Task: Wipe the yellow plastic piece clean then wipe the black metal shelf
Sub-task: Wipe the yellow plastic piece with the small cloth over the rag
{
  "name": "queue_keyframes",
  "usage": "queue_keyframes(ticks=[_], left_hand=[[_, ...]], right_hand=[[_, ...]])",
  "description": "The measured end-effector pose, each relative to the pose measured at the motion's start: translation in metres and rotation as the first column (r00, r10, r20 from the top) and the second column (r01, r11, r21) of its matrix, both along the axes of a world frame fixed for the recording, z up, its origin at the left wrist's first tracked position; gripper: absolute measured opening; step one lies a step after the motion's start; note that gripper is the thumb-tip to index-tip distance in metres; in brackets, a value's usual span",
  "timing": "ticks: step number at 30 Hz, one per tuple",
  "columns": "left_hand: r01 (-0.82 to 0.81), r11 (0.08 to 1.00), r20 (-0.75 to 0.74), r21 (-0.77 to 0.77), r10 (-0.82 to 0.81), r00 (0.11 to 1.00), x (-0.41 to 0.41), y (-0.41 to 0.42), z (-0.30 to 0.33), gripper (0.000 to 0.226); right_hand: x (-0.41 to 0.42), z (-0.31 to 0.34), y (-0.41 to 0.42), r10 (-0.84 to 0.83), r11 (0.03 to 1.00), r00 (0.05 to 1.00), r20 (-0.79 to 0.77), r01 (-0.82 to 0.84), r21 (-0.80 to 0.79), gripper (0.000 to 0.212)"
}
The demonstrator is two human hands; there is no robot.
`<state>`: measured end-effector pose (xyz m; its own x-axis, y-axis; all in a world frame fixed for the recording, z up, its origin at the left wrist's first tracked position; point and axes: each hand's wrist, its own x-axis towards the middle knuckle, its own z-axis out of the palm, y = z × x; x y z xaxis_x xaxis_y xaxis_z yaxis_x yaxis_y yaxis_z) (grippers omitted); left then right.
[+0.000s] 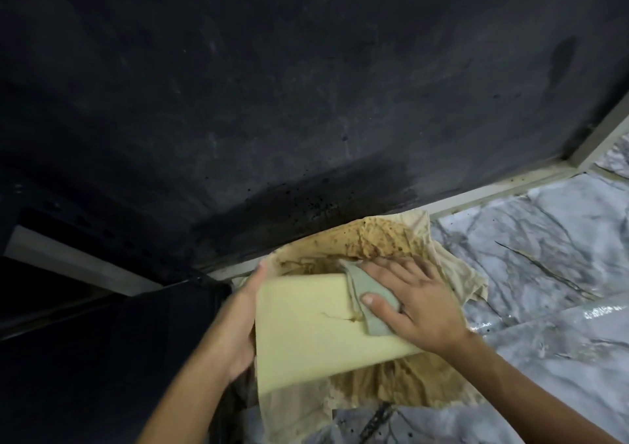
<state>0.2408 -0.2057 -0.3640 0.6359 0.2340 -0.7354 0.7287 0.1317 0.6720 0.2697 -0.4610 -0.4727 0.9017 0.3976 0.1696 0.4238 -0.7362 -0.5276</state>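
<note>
A pale yellow plastic piece (306, 331) is held low in the middle of the head view, over a stained cloth. My left hand (240, 324) grips its left edge, thumb up along the side. My right hand (413, 302) presses a small grey-green rag (371, 302) flat onto the piece's upper right corner. A thin brown mark runs across the yellow surface next to the rag. The black metal shelf (85, 348) is the dark mass at the left, dim and hard to make out.
A large cream cloth (384, 239) soiled with brown stains lies on the marble-patterned floor (544, 256) under the piece. A dark wall (272, 86) with black specks fills the top, edged by a pale skirting strip (503, 188).
</note>
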Motion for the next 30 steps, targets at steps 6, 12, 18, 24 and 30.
queue_keyframes(ticks=[6,12,18,24,30], left_hand=[[-0.031,0.996,-0.156,0.084,0.044,0.987,0.05,0.015,-0.008,0.062],[0.139,0.984,-0.131,0.114,-0.123,0.984,0.066,-0.002,0.009,0.038],[0.197,0.976,-0.183,0.097,-0.177,0.967,0.042,0.014,0.008,0.03],[0.056,0.989,-0.127,0.138,-0.039,0.991,0.002,0.013,0.001,0.015],[-0.088,0.989,0.147,0.122,0.07,0.987,-0.029,0.009,-0.007,0.03]], right_hand=[[-0.002,-0.019,-0.031,-0.026,0.998,1.0,0.004,0.026,0.064,0.06],[-0.009,-0.028,-0.029,0.023,0.992,0.993,0.116,-0.037,0.118,0.052],[-0.023,-0.038,-0.038,-0.298,0.865,0.947,-0.119,0.32,0.385,0.041],[-0.06,-0.033,-0.065,-0.514,0.625,0.759,-0.4,0.651,0.431,0.038],[-0.061,0.0,-0.092,-0.617,0.294,0.574,-0.538,0.802,0.52,0.046]])
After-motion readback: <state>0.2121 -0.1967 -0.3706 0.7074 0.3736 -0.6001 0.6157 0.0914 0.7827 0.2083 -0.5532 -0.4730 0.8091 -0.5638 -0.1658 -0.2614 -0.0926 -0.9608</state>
